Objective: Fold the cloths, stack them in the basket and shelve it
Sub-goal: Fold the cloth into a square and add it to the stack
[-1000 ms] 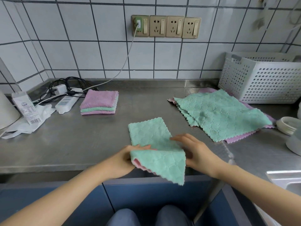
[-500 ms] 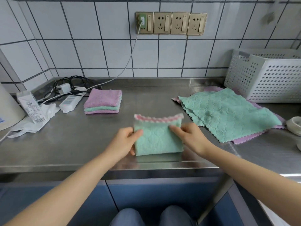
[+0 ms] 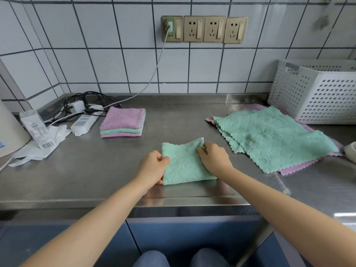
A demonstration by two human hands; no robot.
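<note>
A folded green cloth [image 3: 183, 164] lies flat on the steel counter [image 3: 96, 170] near its front edge. My left hand [image 3: 153, 167] pinches the cloth's left edge. My right hand [image 3: 213, 158] rests on its right side, fingers at the top right corner. To the left at the back sits a stack of three folded cloths [image 3: 123, 123], pink on top, green in the middle, pink below. On the right lie unfolded green cloths [image 3: 269, 137] over a pink one [image 3: 292, 169]. A white perforated basket [image 3: 316, 93] stands at the back right.
A power strip [image 3: 82, 123] with tangled cables, a small carton [image 3: 36, 129] and crumpled white paper [image 3: 38, 151] fill the back left. A white appliance [image 3: 9, 130] stands at the left edge. A white round container [image 3: 350, 151] sits at the right edge. Wall sockets are above.
The green cloth went from half hanging off the front edge to folded into a small rectangle lying flat further back on the counter. Both hands moved forward with it.
</note>
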